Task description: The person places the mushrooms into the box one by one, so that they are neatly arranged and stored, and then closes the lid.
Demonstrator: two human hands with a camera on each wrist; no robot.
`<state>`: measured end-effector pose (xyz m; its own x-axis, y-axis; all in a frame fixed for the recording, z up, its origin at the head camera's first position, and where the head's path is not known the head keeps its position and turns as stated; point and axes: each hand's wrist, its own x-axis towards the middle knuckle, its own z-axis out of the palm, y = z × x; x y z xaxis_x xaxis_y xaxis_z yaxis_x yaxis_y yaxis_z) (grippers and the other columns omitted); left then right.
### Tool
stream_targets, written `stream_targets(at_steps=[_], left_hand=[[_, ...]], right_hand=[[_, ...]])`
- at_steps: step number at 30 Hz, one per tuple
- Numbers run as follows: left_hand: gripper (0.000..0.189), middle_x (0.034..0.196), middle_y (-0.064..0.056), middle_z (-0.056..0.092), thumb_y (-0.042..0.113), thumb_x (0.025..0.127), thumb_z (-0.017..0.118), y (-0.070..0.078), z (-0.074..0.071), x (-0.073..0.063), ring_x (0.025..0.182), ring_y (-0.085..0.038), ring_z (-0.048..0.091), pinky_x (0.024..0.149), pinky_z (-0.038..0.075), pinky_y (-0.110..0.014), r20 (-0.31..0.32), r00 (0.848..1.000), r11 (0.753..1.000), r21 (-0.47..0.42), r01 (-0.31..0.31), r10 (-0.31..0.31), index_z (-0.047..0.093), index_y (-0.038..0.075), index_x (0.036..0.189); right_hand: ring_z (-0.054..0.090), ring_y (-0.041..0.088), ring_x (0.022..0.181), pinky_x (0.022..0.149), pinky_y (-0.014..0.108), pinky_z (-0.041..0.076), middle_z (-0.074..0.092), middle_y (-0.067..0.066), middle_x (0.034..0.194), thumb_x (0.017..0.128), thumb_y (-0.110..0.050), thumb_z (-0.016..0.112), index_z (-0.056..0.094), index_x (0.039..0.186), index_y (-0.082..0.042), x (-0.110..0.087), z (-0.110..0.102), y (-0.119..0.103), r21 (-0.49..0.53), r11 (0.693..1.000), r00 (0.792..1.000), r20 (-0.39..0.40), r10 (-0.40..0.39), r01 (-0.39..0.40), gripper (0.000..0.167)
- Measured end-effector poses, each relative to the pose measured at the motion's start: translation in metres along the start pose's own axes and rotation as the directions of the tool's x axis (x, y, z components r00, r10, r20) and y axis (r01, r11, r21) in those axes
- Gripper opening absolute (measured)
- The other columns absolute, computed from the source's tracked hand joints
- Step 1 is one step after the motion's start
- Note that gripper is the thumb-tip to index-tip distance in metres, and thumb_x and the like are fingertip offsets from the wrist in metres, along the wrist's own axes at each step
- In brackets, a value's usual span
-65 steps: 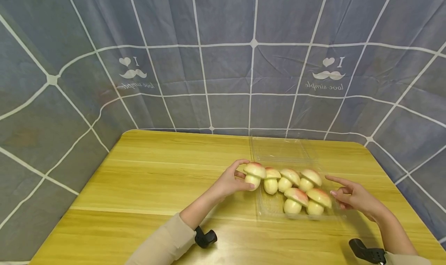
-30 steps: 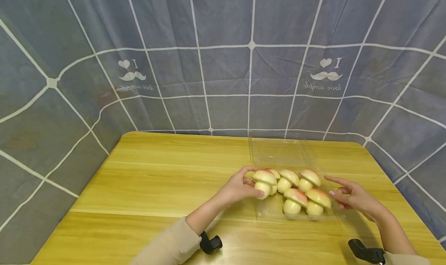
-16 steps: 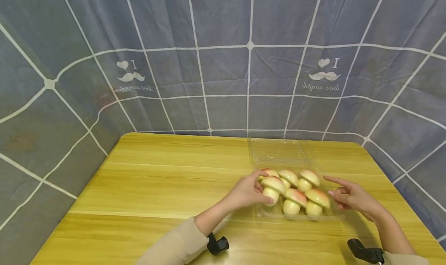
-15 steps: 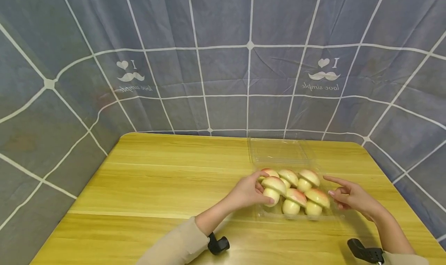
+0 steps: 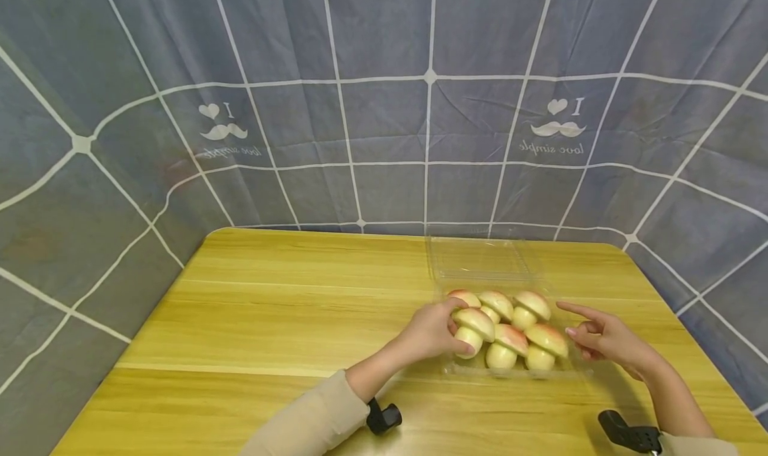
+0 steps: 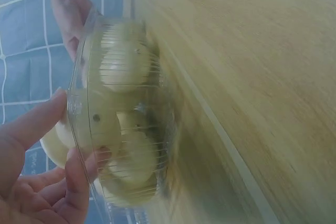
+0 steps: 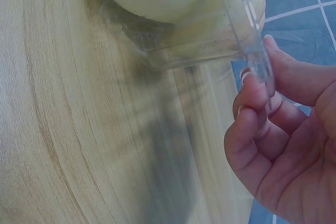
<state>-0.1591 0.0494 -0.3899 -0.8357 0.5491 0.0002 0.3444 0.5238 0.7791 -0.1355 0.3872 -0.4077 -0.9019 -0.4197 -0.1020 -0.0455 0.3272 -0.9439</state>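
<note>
My left hand (image 5: 429, 333) grips a mushroom-shaped piece (image 5: 472, 331), pale yellow with a pink-tinged cap, at the front-left corner of a clear plastic clamshell box (image 5: 454, 365). In the left wrist view, the fingers (image 6: 77, 184) reach over the box's rim, and the stem end shows through its ribbed wall. On the box's other side, my right hand (image 5: 609, 341) pinches the rim; its thumb (image 7: 296, 77) and curled fingers close on that edge in the right wrist view. Several more mushroom pieces (image 5: 547, 343) fill the box in two rows, with caps leaning to the right.
The box's transparent lid (image 5: 483, 259) lies folded open toward the back edge of the wooden table (image 5: 270, 296). A grey curtain (image 5: 384, 123) with white lines hangs behind and at both sides. Each wrist carries a black camera mount (image 5: 384, 417).
My left hand has brought its mushroom from the box's left side rightward and toward the front, into the front-left corner beside the others. The right hand has stayed at the rim.
</note>
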Motion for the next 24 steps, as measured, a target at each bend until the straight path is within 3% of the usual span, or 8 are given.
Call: stream_targets(at_steps=[5,11,18,24], left_hand=[[0.070,0.066,0.007,0.057,0.024,0.068,0.084,0.0012,0.0014,-0.0007,0.056,-0.003,0.051,0.052,0.041,-0.017,0.029,1.000,0.995,0.102,-0.003,0.000,0.052,0.005,0.127],[0.069,0.064,0.010,0.054,0.031,0.068,0.083,0.0023,0.0020,-0.0056,0.056,-0.001,0.048,0.052,0.039,-0.017,0.045,0.999,0.969,0.243,-0.038,0.028,0.053,0.007,0.125],[0.067,0.067,0.009,0.056,0.033,0.067,0.084,0.0033,-0.0017,-0.0053,0.058,-0.002,0.050,0.052,0.039,-0.018,0.063,0.997,0.958,0.280,-0.059,0.043,0.053,0.010,0.122],[0.070,0.078,0.006,0.066,0.035,0.067,0.083,-0.0005,-0.0030,-0.0020,0.067,-0.001,0.058,0.058,0.042,-0.017,0.116,0.992,0.952,0.292,-0.090,0.058,0.050,0.011,0.125]], right_hand=[[0.048,0.007,0.056,0.045,0.031,0.038,0.052,-0.003,0.069,0.097,-0.005,0.047,0.044,0.128,-0.046,0.0001,-0.0004,-0.0001,0.006,1.000,1.000,0.006,0.003,-0.004,0.051],[0.047,0.006,0.056,0.045,0.031,0.039,0.051,-0.004,0.068,0.097,-0.005,0.047,0.044,0.127,-0.046,-0.0001,-0.0004,-0.0002,0.005,1.000,1.000,0.015,0.000,0.000,0.052],[0.047,0.006,0.056,0.045,0.031,0.037,0.051,-0.004,0.069,0.097,-0.005,0.047,0.045,0.128,-0.045,0.0002,0.0004,-0.0010,0.002,1.000,1.000,0.003,-0.003,0.003,0.051],[0.047,0.006,0.056,0.046,0.031,0.038,0.052,-0.003,0.069,0.097,-0.007,0.048,0.044,0.127,-0.047,-0.0003,0.0000,-0.0025,0.004,1.000,1.000,-0.002,0.021,-0.021,0.050]])
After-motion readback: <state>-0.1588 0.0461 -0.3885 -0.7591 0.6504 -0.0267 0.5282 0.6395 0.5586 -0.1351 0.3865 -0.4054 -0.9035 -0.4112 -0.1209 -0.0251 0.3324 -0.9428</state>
